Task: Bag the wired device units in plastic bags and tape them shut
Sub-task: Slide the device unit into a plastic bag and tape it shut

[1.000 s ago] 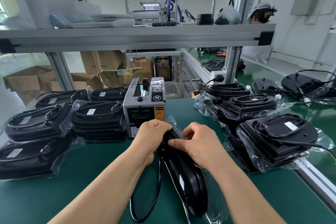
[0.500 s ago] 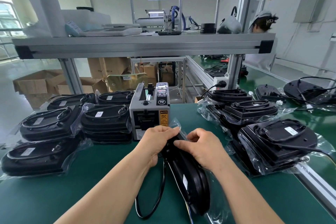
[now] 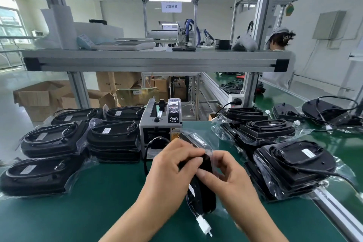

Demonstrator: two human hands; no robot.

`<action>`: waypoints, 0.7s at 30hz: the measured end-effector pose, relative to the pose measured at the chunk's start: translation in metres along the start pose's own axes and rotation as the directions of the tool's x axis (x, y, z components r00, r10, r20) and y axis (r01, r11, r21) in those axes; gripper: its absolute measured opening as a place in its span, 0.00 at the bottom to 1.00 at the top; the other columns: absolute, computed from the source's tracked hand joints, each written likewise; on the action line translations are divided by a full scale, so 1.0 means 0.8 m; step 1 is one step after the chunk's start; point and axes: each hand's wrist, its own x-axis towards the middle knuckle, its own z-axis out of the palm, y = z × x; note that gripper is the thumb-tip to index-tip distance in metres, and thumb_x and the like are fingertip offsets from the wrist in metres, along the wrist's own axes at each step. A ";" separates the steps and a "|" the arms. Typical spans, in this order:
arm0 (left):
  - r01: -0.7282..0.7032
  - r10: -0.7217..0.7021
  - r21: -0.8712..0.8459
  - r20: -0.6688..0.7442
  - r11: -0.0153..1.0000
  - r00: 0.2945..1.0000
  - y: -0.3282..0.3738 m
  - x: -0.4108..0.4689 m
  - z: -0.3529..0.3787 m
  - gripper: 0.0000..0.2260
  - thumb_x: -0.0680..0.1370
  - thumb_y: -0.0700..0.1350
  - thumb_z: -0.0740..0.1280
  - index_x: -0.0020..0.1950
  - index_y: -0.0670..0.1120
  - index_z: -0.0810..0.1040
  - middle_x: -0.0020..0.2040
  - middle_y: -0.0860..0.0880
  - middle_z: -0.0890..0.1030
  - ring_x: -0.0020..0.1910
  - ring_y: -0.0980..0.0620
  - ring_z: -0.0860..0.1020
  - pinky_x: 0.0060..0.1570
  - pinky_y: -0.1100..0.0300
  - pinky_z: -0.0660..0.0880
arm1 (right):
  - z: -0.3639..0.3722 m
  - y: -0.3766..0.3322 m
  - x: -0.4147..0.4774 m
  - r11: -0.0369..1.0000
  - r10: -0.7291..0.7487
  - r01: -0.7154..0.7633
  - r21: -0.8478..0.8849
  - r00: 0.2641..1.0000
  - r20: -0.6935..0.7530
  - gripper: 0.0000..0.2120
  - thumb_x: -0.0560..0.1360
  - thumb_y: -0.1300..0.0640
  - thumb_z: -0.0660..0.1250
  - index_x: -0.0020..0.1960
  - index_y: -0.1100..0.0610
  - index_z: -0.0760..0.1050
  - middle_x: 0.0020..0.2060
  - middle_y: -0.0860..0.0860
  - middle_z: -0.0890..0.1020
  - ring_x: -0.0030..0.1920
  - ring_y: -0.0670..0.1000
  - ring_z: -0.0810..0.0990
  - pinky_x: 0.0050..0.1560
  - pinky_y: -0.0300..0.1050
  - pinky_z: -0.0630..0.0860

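Note:
A black wired device unit (image 3: 202,196) stands on edge in a clear plastic bag (image 3: 196,139) above the green mat. My left hand (image 3: 174,165) grips its top edge from the left. My right hand (image 3: 225,175) pinches the bag's folded flap against the unit from the right. A white connector (image 3: 204,225) on the unit's cable hangs below the unit. A loop of black cable (image 3: 149,147) sticks out to the left behind my left hand. The grey tape dispenser (image 3: 161,124) stands right behind the hands.
Stacks of bagged units lie at left (image 3: 55,139) and right (image 3: 294,163). Unbagged units with loose cables (image 3: 322,108) sit on the far right belt. An aluminium shelf (image 3: 153,61) crosses overhead. Cardboard boxes (image 3: 39,96) stand behind, and a person (image 3: 280,45) works at back right.
The unit has been lifted and turned more upright. Its white connector now hangs in view below, and the cable loop has swung from under my left arm up behind the hand.

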 end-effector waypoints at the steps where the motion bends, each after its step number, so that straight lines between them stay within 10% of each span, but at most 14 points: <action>1: -0.030 0.030 0.011 0.003 0.999 1.000 0.001 -0.006 0.001 0.11 0.78 0.38 0.70 0.50 0.55 0.86 0.48 0.58 0.80 0.51 0.58 0.80 0.48 0.73 0.72 | -0.001 0.000 -0.004 1.000 0.002 -0.002 0.005 1.000 -0.006 0.23 0.59 0.38 0.78 0.50 0.45 0.78 0.43 0.43 0.83 0.44 0.43 0.82 0.46 0.43 0.80; 6: -0.113 0.114 -0.031 0.018 0.993 0.993 0.006 -0.020 0.007 0.14 0.74 0.32 0.59 0.43 0.48 0.80 0.44 0.54 0.81 0.46 0.49 0.80 0.45 0.61 0.75 | -0.009 -0.014 0.002 0.978 -0.037 0.044 -0.206 0.999 0.039 0.43 0.55 0.26 0.71 0.69 0.35 0.68 0.65 0.32 0.74 0.65 0.32 0.72 0.64 0.34 0.69; 9: -0.044 0.042 -0.090 -0.017 0.995 0.999 0.007 -0.022 0.007 0.15 0.72 0.33 0.58 0.41 0.50 0.79 0.40 0.51 0.81 0.43 0.48 0.79 0.42 0.58 0.75 | -0.016 -0.026 0.009 0.971 -0.079 0.109 -0.215 0.987 0.140 0.30 0.58 0.30 0.71 0.60 0.31 0.74 0.64 0.31 0.75 0.64 0.31 0.73 0.60 0.27 0.70; 13: 0.132 -0.135 -0.089 -0.031 0.987 0.990 0.017 -0.012 0.003 0.14 0.71 0.40 0.57 0.40 0.53 0.80 0.37 0.55 0.80 0.40 0.56 0.77 0.39 0.70 0.70 | -0.017 -0.027 0.009 0.983 -0.116 0.140 -0.118 0.975 0.191 0.19 0.71 0.42 0.71 0.61 0.41 0.80 0.63 0.41 0.80 0.65 0.43 0.78 0.68 0.50 0.73; 16: 0.113 -0.113 -0.053 -0.004 0.992 0.994 0.027 0.007 -0.004 0.18 0.76 0.35 0.60 0.45 0.56 0.82 0.44 0.59 0.81 0.46 0.59 0.78 0.47 0.65 0.73 | -0.011 -0.022 0.006 0.974 -0.144 0.177 -0.143 0.966 0.213 0.17 0.75 0.50 0.67 0.64 0.39 0.78 0.63 0.39 0.80 0.66 0.42 0.77 0.67 0.48 0.71; 21: -0.002 -0.094 -0.268 -0.347 0.963 0.933 0.020 0.039 -0.045 0.18 0.79 0.34 0.61 0.57 0.54 0.82 0.51 0.53 0.83 0.52 0.58 0.81 0.54 0.66 0.77 | -0.015 -0.008 0.000 0.979 -0.100 0.118 -0.168 0.989 0.110 0.20 0.75 0.44 0.62 0.67 0.40 0.75 0.62 0.33 0.79 0.65 0.36 0.76 0.66 0.43 0.73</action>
